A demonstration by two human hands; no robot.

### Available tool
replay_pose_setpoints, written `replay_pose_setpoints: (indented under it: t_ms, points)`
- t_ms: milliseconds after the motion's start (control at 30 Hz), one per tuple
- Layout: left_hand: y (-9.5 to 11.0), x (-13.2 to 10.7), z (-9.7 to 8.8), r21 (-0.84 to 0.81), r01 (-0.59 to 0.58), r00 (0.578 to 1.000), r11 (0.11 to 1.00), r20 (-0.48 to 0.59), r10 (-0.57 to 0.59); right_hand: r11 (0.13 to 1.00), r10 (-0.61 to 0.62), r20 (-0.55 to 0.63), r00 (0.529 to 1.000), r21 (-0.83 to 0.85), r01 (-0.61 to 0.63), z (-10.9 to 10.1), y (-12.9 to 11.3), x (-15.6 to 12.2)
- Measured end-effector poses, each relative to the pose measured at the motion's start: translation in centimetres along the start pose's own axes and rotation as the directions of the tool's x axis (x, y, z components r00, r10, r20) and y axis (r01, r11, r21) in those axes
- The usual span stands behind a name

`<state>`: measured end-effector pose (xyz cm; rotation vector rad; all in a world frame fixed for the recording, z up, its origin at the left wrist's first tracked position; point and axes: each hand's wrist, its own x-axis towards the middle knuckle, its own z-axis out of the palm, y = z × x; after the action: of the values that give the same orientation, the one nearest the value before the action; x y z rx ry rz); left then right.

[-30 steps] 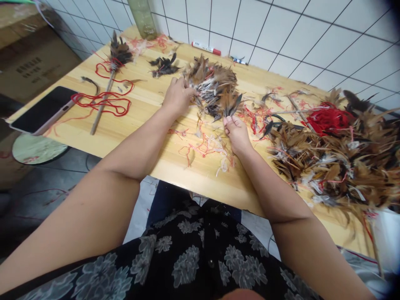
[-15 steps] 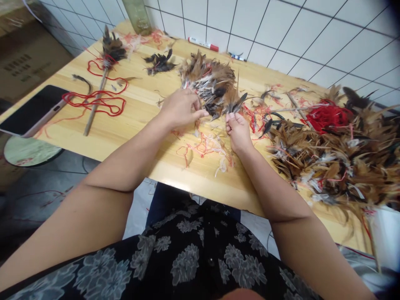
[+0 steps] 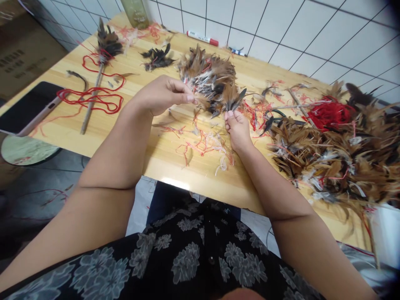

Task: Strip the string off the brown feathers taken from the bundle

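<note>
Pinched between the thumb and fingers of my right hand (image 3: 238, 128) is a small bunch of brown and black feathers (image 3: 231, 99), tips pointing away from me. My left hand (image 3: 168, 95) is closed in a pinch on a light brown feather (image 3: 202, 101), beside the heap of feathers (image 3: 209, 73) in the middle of the table. That heap is brown at the tips with pale quills. Under and in front of my hands lie scraps of red and white string (image 3: 204, 143).
A feather-tipped stick (image 3: 92, 100) with loose red string (image 3: 106, 104) lies left, near a phone (image 3: 29, 106). A big feather pile (image 3: 337, 154) and a red string bundle (image 3: 331, 113) cover the right. Markers (image 3: 202, 38) and a greenish container (image 3: 136, 14) are by the tiled wall.
My left hand has drawn back left from the feather heap and its fingers have closed on a feather. My right hand stays nearly in place with its bunch. The view has shifted slightly.
</note>
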<state>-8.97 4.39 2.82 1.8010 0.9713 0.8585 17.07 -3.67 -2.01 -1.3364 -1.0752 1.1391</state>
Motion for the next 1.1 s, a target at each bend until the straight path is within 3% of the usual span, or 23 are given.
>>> replay_pose_setpoints:
  t_ms: [133,233,400,567,700,1100]
  points:
    - [-0.2,0.4,1.6,-0.336,-0.036,0.999,0.941,-0.041,0.024,1.0,0.014,-0.013,1.0,-0.014,-0.014,0.1,-0.3,-0.2]
    - [-0.4,0.7,3.4,-0.452,-0.016,0.997,0.892,-0.074,-0.019,1.0,-0.001,-0.005,1.0,-0.022,0.001,0.1,-0.1,-0.2]
    - [-0.5,0.6,5.4,-0.396,0.053,0.99,0.917,-0.1,-0.1,0.998,-0.039,0.01,0.999,-0.043,0.04,0.0,0.5,0.1]
    - [0.2,-0.1,7.1,-0.335,0.117,0.989,0.935,-0.041,-0.139,0.995,-0.078,0.0,0.997,-0.061,0.078,0.0,0.9,0.1]
    - [0.4,-0.5,8.1,-0.384,0.119,0.992,0.916,-0.002,-0.129,0.992,-0.084,0.006,0.996,-0.094,0.084,0.2,0.8,-0.2]
    - [-0.8,-0.5,8.5,-0.394,0.1,0.993,0.914,-0.024,-0.119,0.981,-0.143,-0.011,0.99,-0.132,0.14,0.2,1.5,0.0]
